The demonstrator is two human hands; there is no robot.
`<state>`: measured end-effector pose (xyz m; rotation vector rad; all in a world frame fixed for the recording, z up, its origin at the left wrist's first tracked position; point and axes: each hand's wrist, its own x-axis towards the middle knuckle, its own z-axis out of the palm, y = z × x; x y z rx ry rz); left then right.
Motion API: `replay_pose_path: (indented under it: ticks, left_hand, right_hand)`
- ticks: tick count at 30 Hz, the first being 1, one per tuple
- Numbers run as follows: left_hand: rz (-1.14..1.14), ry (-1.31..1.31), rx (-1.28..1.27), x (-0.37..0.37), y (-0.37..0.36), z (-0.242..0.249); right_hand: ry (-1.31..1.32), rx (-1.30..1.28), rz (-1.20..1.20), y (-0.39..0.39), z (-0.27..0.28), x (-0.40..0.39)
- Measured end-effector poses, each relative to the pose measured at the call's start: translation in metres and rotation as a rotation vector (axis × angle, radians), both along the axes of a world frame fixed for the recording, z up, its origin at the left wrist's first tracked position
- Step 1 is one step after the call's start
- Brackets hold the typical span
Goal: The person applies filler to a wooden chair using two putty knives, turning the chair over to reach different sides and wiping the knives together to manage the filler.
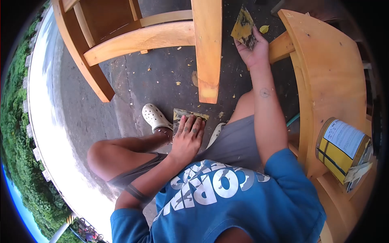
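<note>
My left hand (188, 135) is low in the middle, its fingers laid over a flat, putty-stained plate (177, 118) between my legs; the thumb is hidden. Out to the upper right, my right hand (256, 49) grips a second flat plate (243, 26), smeared with yellow and dark material, its pointed end upward. Near that hand is the leg of a wooden piece (281, 47). The lower end of a wooden chair leg (208, 77) stands between my two hands, touching neither.
A wooden chair (142, 39) spans the top left. Another wooden piece (332, 65) rises at the right, with a yellow labelled can (342, 141) on it and flat blades on the can. Chips and a yellow leaf (264, 29) dot the dark floor (158, 81).
</note>
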<state>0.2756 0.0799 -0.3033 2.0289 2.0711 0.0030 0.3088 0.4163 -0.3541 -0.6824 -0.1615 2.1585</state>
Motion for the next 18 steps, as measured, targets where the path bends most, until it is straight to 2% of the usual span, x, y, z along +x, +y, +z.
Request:
replay_pose_path:
  ticks: [2,5,7,9,10,11,14,16,18]
  left_hand:
    - [0.053,-0.064,0.078,-0.007,0.010,0.041]
    - [0.124,0.057,0.265,-0.035,0.074,0.117]
    - [0.088,0.190,0.460,-0.052,0.118,0.138]
    - [0.108,0.109,0.398,-0.064,0.150,0.142]
    - [0.116,0.063,0.358,-0.064,0.158,0.140]
    - [0.107,0.073,0.441,-0.061,0.157,0.128]
    - [0.115,0.032,0.331,-0.024,0.112,0.084]
    - [0.086,0.004,0.187,0.007,0.067,0.052]
    - [0.157,-0.246,-0.142,0.015,0.027,0.018]
  right_hand:
    - [-0.012,0.022,-0.006,0.005,0.009,-0.001]
    - [-0.011,0.037,0.013,0.000,0.006,-0.001]
    - [-0.017,0.050,0.020,-0.001,0.004,-0.001]
    - [-0.026,0.059,0.022,-0.003,0.007,-0.001]
    - [-0.033,0.057,0.019,-0.003,0.009,0.001]
    - [-0.041,0.051,0.016,-0.003,0.010,0.002]
    - [-0.063,0.083,-0.020,-0.002,0.018,0.005]
    - [-0.069,0.071,-0.050,-0.006,0.026,0.006]
    - [-0.076,0.064,-0.072,-0.011,0.039,0.005]
